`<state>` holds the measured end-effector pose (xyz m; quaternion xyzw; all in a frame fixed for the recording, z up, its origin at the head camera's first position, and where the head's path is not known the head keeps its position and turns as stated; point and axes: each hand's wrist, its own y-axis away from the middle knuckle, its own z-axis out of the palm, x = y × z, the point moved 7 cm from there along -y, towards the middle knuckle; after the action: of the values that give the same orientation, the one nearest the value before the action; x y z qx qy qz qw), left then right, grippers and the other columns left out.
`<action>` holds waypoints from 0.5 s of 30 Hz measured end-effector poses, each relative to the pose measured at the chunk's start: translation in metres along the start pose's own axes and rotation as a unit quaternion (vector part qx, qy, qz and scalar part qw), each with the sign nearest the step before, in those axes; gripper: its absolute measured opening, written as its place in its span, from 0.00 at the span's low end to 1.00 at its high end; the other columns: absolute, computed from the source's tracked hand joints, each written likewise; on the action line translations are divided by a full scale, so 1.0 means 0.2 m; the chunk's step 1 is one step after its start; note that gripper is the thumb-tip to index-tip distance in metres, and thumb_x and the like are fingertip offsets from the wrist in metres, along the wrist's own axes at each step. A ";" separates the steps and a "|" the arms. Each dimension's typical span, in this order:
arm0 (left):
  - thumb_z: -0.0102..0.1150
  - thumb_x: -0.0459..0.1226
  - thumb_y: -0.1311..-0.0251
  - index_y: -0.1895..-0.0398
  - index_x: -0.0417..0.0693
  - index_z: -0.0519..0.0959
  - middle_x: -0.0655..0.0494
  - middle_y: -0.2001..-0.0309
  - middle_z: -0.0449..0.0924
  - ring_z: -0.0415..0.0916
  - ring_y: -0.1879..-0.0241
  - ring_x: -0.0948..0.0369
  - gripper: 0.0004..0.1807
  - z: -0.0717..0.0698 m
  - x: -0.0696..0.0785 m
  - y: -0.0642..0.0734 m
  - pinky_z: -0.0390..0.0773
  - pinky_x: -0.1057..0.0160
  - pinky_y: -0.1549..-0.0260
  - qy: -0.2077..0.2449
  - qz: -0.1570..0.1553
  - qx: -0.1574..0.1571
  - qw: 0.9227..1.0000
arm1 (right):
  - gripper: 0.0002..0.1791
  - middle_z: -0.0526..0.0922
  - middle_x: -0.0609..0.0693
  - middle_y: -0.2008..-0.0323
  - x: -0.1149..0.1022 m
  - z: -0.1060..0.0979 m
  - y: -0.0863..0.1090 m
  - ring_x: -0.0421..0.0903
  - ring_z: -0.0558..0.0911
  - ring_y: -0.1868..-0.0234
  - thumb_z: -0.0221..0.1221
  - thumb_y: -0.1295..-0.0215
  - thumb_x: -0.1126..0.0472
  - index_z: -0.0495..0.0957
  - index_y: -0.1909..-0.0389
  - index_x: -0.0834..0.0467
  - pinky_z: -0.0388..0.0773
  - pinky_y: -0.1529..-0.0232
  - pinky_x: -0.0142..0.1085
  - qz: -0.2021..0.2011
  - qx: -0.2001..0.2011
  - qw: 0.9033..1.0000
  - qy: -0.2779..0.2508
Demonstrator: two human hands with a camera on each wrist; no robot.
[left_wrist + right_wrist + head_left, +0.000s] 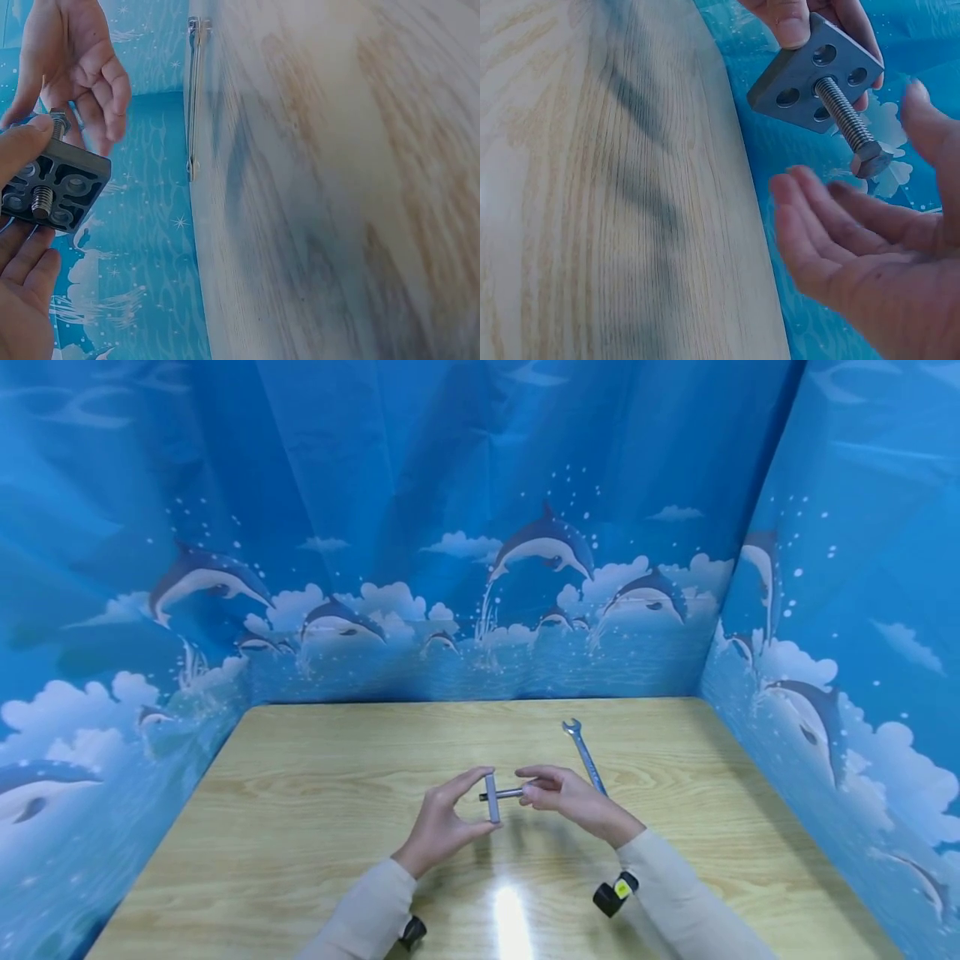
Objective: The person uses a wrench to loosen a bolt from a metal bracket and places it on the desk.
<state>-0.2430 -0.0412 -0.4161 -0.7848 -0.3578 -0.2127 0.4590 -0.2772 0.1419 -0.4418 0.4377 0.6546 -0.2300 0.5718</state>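
Note:
My left hand (442,822) grips a square grey plate (492,798) by opposite edges, between thumb and fingers, above the table. The right wrist view shows round holes in the plate's face and a hex bolt (844,112) running through its centre. On the other face, in the left wrist view, the threaded bolt tip (42,201) sticks out among ribbed hollows. Around the hex head (871,163), apart from it, my right hand (877,255) has its thumb and loosely bent fingers spread. It holds nothing.
A combination wrench (587,760) lies on the wooden table (300,777), beyond my right hand. Blue curtains (420,527) printed with dolphins stand behind the table and along both sides.

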 end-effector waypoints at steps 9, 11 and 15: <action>0.79 0.33 0.65 0.39 0.47 0.73 0.49 0.40 0.76 0.74 0.41 0.54 0.42 0.00 0.01 0.00 0.74 0.60 0.40 -0.013 0.025 0.005 1.000 | 0.43 0.84 0.57 0.65 0.04 0.03 -0.01 0.51 0.84 0.62 0.39 0.29 0.34 0.75 0.53 0.75 0.84 0.51 0.45 0.058 -0.037 0.995 -0.071; 0.79 0.33 0.65 0.39 0.46 0.73 0.48 0.41 0.76 0.74 0.41 0.54 0.42 0.00 0.01 0.00 0.75 0.59 0.41 -0.017 0.031 0.005 0.999 | 0.41 0.83 0.52 0.71 0.05 0.03 -0.01 0.44 0.83 0.70 0.41 0.30 0.34 0.78 0.59 0.72 0.85 0.59 0.39 0.071 -0.030 0.994 -0.071; 0.79 0.32 0.66 0.40 0.42 0.74 0.47 0.42 0.77 0.75 0.42 0.53 0.41 0.00 0.02 0.00 0.75 0.59 0.42 -0.022 0.040 0.006 0.999 | 0.34 0.79 0.47 0.78 0.05 0.03 -0.02 0.38 0.77 0.78 0.47 0.30 0.37 0.78 0.67 0.67 0.79 0.74 0.27 0.087 -0.023 0.993 -0.079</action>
<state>-0.2406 -0.0401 -0.4144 -0.8002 -0.3373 -0.1749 0.4640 -0.2766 0.1391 -0.4541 0.4600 0.5721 -0.1978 0.6497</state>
